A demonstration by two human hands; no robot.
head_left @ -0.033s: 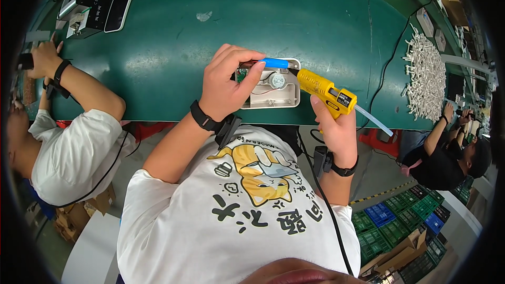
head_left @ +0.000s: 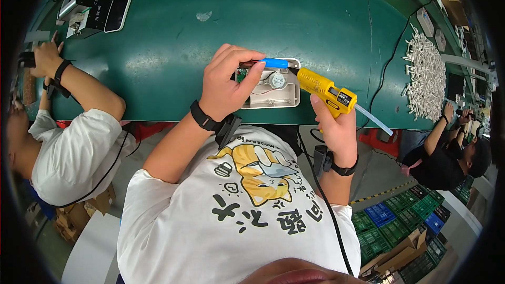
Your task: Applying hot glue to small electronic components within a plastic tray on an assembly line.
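By casing, glue gun diagonally leftward

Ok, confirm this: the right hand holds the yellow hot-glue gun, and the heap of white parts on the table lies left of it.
Wrong side: the head view shows the heap of white parts lying right of the yellow hot-glue gun, which the right hand does hold.

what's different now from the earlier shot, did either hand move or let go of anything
Nothing visibly changed at the person's hands: neither moved noticeably, took hold or let go. The left hand stays on the blue cylinder, the right hand on the yellow glue gun, and the open light-grey housing sits where it was.
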